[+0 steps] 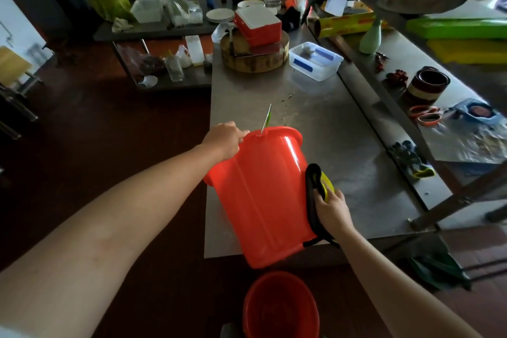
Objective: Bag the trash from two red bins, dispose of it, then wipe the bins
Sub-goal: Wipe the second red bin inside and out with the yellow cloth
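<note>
A red bin (pixel 263 195) lies tilted on its side at the near edge of the steel table (pixel 343 145), its mouth facing away from me. My left hand (pixel 226 138) grips its rim at the far left. My right hand (pixel 333 208) presses a black and yellow cloth (pixel 315 195) against the bin's right wall. A green strip (pixel 266 118) sticks up past the rim. A second red bin (pixel 279 307) stands upright on the floor below, just in front of me, with its inside dark.
On the table's far end stand a round wooden block (pixel 255 60) with a red box (pixel 259 25) on it and a clear plastic container (pixel 315 60). Orange scissors (pixel 425 115), a dark cup (pixel 426 85) and gloves (pixel 411 159) lie along the right ledge. Bottles crowd the back.
</note>
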`<state>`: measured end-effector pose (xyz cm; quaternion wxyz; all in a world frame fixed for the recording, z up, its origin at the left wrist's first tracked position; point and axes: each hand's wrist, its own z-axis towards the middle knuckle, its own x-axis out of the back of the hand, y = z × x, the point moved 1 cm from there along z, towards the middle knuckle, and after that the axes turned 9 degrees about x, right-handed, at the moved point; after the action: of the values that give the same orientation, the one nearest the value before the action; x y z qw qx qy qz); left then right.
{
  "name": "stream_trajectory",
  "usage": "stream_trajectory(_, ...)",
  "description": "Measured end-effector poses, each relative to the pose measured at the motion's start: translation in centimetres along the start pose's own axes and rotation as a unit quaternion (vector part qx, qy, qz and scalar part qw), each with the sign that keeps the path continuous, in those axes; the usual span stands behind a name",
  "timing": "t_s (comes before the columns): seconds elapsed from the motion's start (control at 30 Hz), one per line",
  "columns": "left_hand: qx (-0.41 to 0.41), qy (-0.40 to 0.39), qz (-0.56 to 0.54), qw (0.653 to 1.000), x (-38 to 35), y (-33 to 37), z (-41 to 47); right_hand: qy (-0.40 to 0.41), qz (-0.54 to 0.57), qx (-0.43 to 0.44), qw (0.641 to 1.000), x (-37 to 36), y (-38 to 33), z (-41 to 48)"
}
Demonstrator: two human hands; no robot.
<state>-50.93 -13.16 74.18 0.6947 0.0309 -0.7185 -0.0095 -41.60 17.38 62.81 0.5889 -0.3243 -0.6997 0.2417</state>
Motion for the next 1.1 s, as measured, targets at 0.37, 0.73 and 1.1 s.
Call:
stream_trajectory(0.37, -0.006, 0.004, 0.018, 1.0, -0.2, 0.6, 0.0, 0.014, -0.398, 0.452, 0.798, -7.3, -5.1, -9.4)
stream_trajectory(0.73, 0.003, 0.018, -0.002, 1.0, -0.5, 0.7, -0.5, 0.081, -0.076, 0.146, 0.983, -1.0, 2.0, -5.5)
stream_trajectory(1.1, -0.015, 0.018, -0.02, 1.0, -0.5, 0.4, -0.3, 0.067, -0.314, 0.372, 0.871, -4.8, -0.5, -9.1)
